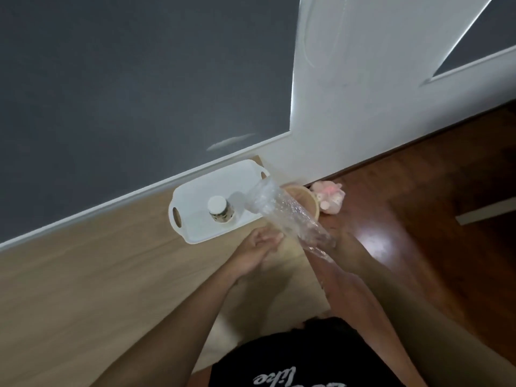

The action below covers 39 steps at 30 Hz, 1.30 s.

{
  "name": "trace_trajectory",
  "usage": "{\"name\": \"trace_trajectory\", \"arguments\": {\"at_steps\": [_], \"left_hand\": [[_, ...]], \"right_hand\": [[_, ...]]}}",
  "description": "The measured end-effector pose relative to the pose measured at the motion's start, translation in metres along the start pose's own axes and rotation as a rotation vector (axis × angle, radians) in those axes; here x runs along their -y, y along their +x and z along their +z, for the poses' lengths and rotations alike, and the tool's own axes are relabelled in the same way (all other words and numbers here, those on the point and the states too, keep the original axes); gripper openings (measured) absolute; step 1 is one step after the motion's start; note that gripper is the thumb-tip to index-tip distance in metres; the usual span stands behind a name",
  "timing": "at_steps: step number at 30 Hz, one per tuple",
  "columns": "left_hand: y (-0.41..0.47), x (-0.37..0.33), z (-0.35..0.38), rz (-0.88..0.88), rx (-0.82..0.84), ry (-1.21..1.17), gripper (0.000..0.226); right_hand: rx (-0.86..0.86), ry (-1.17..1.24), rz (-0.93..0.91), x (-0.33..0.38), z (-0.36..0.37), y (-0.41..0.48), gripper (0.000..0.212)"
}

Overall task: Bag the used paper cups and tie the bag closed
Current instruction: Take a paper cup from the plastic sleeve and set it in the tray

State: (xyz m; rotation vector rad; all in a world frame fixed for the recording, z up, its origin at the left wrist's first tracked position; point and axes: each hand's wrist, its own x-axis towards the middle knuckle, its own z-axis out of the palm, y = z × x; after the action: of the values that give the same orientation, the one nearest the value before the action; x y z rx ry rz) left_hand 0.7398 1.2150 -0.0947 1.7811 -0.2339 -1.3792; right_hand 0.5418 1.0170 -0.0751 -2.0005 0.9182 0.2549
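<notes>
Item: wooden table [83,275], light in colour, spreading beneath and to the left of the grip; it serves as the working surface and keeps the goods within reach of both arms. Item: white door [363,93], beyond and above the grip; it plays no part in the work. Item: white tray [195,233], with handles, on the table just beyond the left hand; it is probably the collecting place for used cups. Item: clear plastic bag [282,210], crumpled film drawn out long, rising from the grip toward the tray, its far end overlapping the tray's right edge in view. It is probably raised so that its mouth can be found and opened; it looks empty and is untied. Item: tan bowl [312,202], beyond the grip and partly hidden behind the bag. Item: right hand [336,244], at the bag's near end and mostly veiled by film; whether its fingers pinch the bag cannot be told. Item: left hand [262,244], just left of the bag's near end, fingers bent toward it; the contact is blurred, so its hold cannot be told. Item: pink soft toy [329,198], on the dark floor beyond and to the right of the grip. Item: paper cup [220,209], standing in the tray beyond and to the left of the grip, white top upward, apart from the bag and not yet bagged.
</notes>
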Motion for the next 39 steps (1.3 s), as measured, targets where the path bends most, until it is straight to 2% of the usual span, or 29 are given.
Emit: {"name": "trace_trajectory", "arguments": {"at_steps": [1,2,3,7,9,10,14,17,20,22,24,26,28,31,34,39], "left_hand": [[0.007,-0.008,0.007,-0.004,-0.002,0.016,0.087],[0.015,-0.013,0.012,-0.014,-0.012,0.02,0.099],[0.023,-0.019,0.019,-0.03,-0.01,0.029,0.101],[0.043,-0.04,0.043,-0.14,0.098,0.086,0.07],[0.059,-0.042,0.06,-0.185,0.156,0.122,0.063],[0.068,-0.041,0.068,-0.196,0.156,0.113,0.06],[0.099,-0.046,0.104,-0.269,0.137,-0.028,0.041],[0.124,-0.043,0.123,-0.323,0.096,-0.061,0.013],[0.153,-0.039,0.136,-0.327,0.031,-0.036,0.02],[0.181,-0.028,0.14,-0.34,0.005,-0.015,0.032],[0.206,-0.023,0.143,-0.352,-0.003,0.046,0.047],[0.228,-0.022,0.147,-0.339,-0.01,0.122,0.02],[0.252,-0.022,0.149,-0.341,-0.001,0.153,0.034],[0.284,-0.011,0.143,-0.338,-0.067,0.173,0.032],[0.306,-0.007,0.137,-0.362,-0.178,0.139,0.06],[0.319,-0.005,0.131,-0.25,-0.301,0.123,0.06]], "right_hand": [[0.013,0.021,0.005,-0.005,0.002,0.0,0.013],[0.034,0.034,0.049,-0.005,0.002,0.0,0.02],[0.049,0.0,0.032,-0.009,0.002,0.002,0.029],[0.081,0.044,0.039,-0.022,0.0,0.014,0.025],[0.09,0.078,0.03,-0.039,0.005,0.031,0.018],[0.076,0.105,0.009,-0.043,0.004,0.038,0.016],[-0.072,0.19,0.133,-0.053,-0.005,0.057,0.042],[-0.049,0.162,0.193,-0.067,-0.008,0.082,0.033],[0.014,0.277,0.198,-0.095,0.0,0.119,0.008],[0.052,0.28,0.195,-0.113,0.007,0.144,0.021],[0.058,0.304,0.23,-0.126,0.013,0.167,0.019],[0.037,0.325,0.251,-0.136,0.02,0.19,0.022],[0.02,0.337,0.272,-0.147,0.028,0.216,0.023],[0.008,0.417,0.37,-0.158,0.037,0.254,0.015],[0.037,0.524,0.502,-0.168,0.047,0.283,0.021],[0.08,0.741,0.595,-0.169,0.045,0.299,0.021]]}}
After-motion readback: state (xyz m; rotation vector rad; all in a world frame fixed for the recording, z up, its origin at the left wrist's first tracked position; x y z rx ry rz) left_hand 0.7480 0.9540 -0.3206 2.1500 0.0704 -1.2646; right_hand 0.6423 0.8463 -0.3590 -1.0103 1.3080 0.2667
